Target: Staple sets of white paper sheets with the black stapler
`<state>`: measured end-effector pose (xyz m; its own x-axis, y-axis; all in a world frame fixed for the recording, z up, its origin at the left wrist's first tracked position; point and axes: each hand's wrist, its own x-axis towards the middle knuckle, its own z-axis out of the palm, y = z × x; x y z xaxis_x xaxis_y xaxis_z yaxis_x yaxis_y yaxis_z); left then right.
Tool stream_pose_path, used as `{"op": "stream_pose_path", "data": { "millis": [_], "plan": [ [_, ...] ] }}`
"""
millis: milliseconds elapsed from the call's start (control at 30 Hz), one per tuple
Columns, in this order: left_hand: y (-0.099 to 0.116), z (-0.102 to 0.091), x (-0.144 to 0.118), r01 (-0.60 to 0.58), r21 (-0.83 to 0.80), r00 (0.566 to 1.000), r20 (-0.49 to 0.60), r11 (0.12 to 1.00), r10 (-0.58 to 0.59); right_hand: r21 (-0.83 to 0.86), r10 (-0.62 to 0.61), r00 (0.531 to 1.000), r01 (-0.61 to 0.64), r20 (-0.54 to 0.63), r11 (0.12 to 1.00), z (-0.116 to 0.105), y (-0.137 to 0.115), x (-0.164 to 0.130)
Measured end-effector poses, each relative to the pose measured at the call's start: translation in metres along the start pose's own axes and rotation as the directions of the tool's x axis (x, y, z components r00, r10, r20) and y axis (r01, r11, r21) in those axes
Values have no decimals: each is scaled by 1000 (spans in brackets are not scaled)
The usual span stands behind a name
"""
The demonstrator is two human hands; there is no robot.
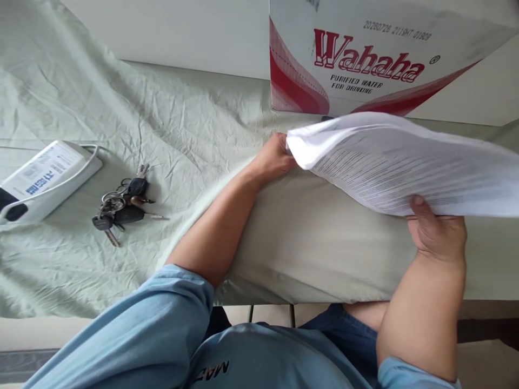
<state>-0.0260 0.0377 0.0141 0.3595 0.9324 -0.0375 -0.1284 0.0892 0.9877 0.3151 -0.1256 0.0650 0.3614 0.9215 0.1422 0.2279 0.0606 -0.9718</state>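
A stack of printed paper sheets [405, 167] is held up over the table, bowed along its length, with lines of text facing me. My left hand [274, 155] is closed at the left end of the stack, its fingertips partly hidden by the curled corner. My right hand [438, 232] grips the lower edge, thumb on the printed face and fingers out of sight underneath. A small dark object [326, 118] peeks out behind the top edge of the sheets; its kind is not clear.
A Wahaha water carton [365, 65] stands against the wall behind the paper. On the left of the pale green tablecloth [194, 124] lie a bunch of keys [125, 205] and a white box-like device with a cable [52, 173]. The table's front edge runs close to my body.
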Motion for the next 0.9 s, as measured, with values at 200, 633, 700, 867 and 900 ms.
{"op": "stream_pose_path", "data": {
  "millis": [200,633,700,867,900],
  "plan": [
    [2,1,-2,92,-62,996,6,994,-92,20,129,990,-128,-61,992,3,-5,-6],
    [11,-6,-7,94,26,964,248,995,-97,-35,309,921,-326,-237,945,-58,6,2],
    [15,-6,-7,86,145,941,314,986,-128,-40,319,935,-328,-157,944,-53,3,0],
    [24,-1,-6,12,313,881,446,950,-158,-117,363,920,-348,151,930,-23,3,-10],
    [25,-1,-6,10,325,876,453,946,-165,-145,355,918,-332,176,932,-18,5,-10]
  ]
}}
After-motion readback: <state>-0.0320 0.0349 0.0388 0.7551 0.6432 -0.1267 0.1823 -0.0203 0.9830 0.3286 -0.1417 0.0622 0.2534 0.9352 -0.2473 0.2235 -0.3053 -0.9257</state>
